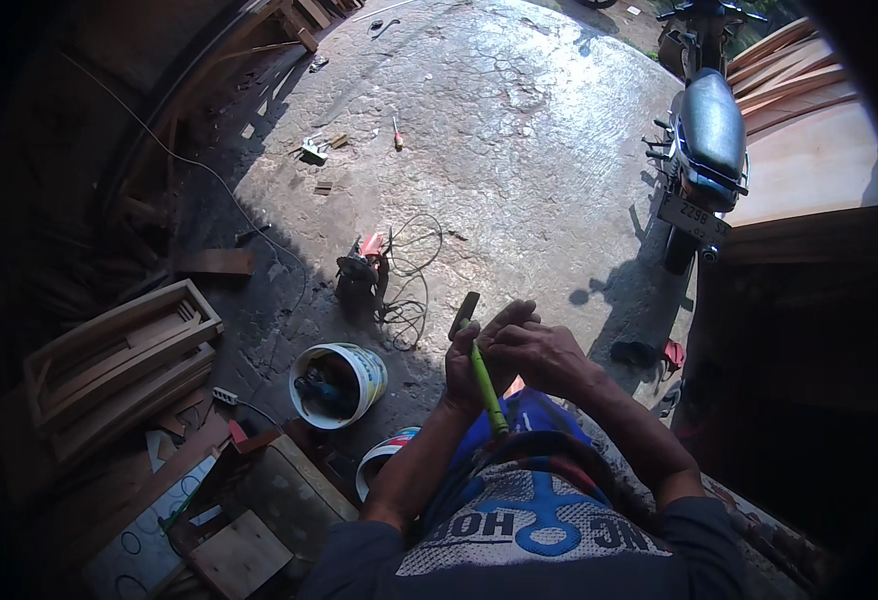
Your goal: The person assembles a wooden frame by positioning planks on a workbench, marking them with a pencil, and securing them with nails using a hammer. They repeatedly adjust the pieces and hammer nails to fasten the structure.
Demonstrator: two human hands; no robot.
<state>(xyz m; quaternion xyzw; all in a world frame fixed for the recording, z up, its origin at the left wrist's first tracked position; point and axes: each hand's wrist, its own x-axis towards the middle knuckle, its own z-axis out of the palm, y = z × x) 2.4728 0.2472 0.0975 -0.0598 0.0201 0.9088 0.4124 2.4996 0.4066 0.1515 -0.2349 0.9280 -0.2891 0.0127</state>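
Observation:
My left hand (465,372) is palm up, a tool with a lime-green handle (489,393) held between its thumb and palm. The tool's dark, flat head (466,312) sticks out past the thumb; its exact kind is unclear. Over the left palm bends my right hand (547,352), fingers curled in and touching the left fingers. Whatever the right fingertips pinch, if anything, is hidden. Both hands are in front of my lap. On the floor ahead lies a red and black corded power tool (362,270), its cable (421,285) looped beside it.
A white bucket (379,385) with tools inside stands left of my hands, a second bucket (374,460) nearer. Wooden frames (124,365) are stacked at left. Farther out lie a screwdriver (398,137) and metal pieces (316,150). A motorcycle (711,130) is parked at right beside wooden boards (809,170).

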